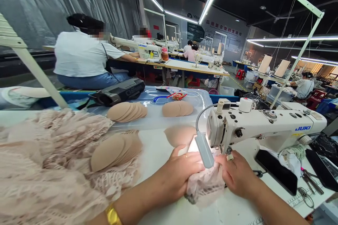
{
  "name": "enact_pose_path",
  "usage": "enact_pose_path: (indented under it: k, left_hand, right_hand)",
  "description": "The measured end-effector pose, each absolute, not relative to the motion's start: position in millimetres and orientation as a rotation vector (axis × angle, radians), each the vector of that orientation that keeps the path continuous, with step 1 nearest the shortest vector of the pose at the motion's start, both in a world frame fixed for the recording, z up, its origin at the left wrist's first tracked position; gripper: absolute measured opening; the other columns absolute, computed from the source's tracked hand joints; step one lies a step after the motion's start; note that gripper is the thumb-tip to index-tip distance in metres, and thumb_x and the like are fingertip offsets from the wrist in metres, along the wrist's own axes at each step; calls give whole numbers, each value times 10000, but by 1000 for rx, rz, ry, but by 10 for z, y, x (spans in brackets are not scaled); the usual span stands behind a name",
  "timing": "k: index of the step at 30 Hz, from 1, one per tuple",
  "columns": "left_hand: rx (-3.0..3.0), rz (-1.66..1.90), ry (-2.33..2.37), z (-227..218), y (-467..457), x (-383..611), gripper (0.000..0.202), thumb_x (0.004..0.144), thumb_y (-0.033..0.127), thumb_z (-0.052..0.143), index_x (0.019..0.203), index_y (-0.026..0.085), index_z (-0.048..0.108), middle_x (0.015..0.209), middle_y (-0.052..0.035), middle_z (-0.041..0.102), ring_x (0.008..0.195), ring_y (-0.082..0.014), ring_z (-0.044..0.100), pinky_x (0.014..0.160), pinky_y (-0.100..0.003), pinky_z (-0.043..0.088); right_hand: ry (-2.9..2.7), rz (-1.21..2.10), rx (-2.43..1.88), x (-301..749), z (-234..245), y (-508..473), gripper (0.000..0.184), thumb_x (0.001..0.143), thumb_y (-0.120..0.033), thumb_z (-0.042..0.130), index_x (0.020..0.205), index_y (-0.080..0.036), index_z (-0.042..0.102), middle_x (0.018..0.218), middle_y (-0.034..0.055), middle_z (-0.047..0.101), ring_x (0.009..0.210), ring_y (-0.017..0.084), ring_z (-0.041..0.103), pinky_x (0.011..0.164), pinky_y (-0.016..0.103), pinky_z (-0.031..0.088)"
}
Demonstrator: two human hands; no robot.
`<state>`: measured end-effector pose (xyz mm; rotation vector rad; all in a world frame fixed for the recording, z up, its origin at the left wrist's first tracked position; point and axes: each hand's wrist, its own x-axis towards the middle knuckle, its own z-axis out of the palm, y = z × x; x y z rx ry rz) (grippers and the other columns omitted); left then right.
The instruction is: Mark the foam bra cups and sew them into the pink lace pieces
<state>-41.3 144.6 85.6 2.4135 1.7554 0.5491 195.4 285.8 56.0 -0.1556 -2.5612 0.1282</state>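
Observation:
A pale pink lace piece [205, 184] lies under the needle area of the white sewing machine [266, 123]. My left hand [179, 170] rests on its left side, fingers stretched flat over the cloth. At the right edge, my right hand [239, 175] has bent fingers closed on the lace by the presser foot; the fingertips are partly hidden. A lit grey lamp [204, 149] on a bendy neck covers part of the stitching spot. Just beyond my left hand lies a beige bra cup pad [179, 135]. More pads [113, 151] are stacked on lace to the left.
Heaped lace [50, 161] covers the table's left side. Behind, a clear plastic lid [155, 95] bears two rows of pads and a black case [118, 91]. A phone [277, 171] and scissors [311, 181] lie at right. A co-worker [79, 54] sits ahead left.

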Motion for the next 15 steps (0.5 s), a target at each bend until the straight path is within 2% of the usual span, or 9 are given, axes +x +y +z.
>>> enact_pose_path:
  k: [3,5,7,8,10,12,15]
  left_hand:
    - [2399,497,2024,783,1427,-353,151,851,190,643,977,254,697,1035,-85,721,1018,-342,642,1001,-553,358]
    - [2405,406,2139,771,1432,-247,118,872,251,666,981,233,710,991,-112,711,954,-344,628,920,-529,409]
    - [2379,249,2199,801,1441,-123,114,914,290,644,947,204,711,926,-128,700,898,-349,627,863,-526,439]
    - [2349,175,2214,829,1439,-71,138,930,305,635,940,191,710,914,-136,699,893,-360,633,853,-536,452]
    - [2276,124,2193,899,1407,-16,161,935,316,644,983,179,714,959,-151,712,930,-382,650,867,-561,474]
    - [2219,208,2099,964,1333,-47,195,900,293,687,1066,194,713,1067,-150,722,1007,-384,656,917,-569,481]
    - [2229,355,1898,1025,1185,-213,435,831,260,738,1262,229,685,1349,-162,692,1256,-422,602,1047,-580,450]
  right_hand:
    - [-2578,205,11,1910,581,2765,325,1041,-273,609,1353,-219,538,1107,82,765,1024,277,668,913,391,478]
    - [-2622,190,15,1848,564,2721,359,1011,-369,711,1306,-239,555,1137,66,750,1061,273,651,884,358,454]
    - [-2665,71,-51,1793,506,2723,159,993,-228,693,1125,-242,605,972,25,717,927,240,619,799,325,413]
    - [-2677,1,-74,1778,468,2743,134,971,-123,645,1021,-241,606,888,9,682,849,224,587,764,318,388]
    - [-2673,-80,-97,1780,402,2812,242,915,2,566,910,-238,595,807,0,631,766,210,534,741,317,367]
    - [-2632,-65,-135,1819,379,2894,266,913,17,558,946,-235,638,821,14,643,777,216,538,751,322,388]
    - [-2562,31,-205,1907,450,2993,243,965,-31,606,1043,-233,717,886,55,699,880,251,591,806,351,472]
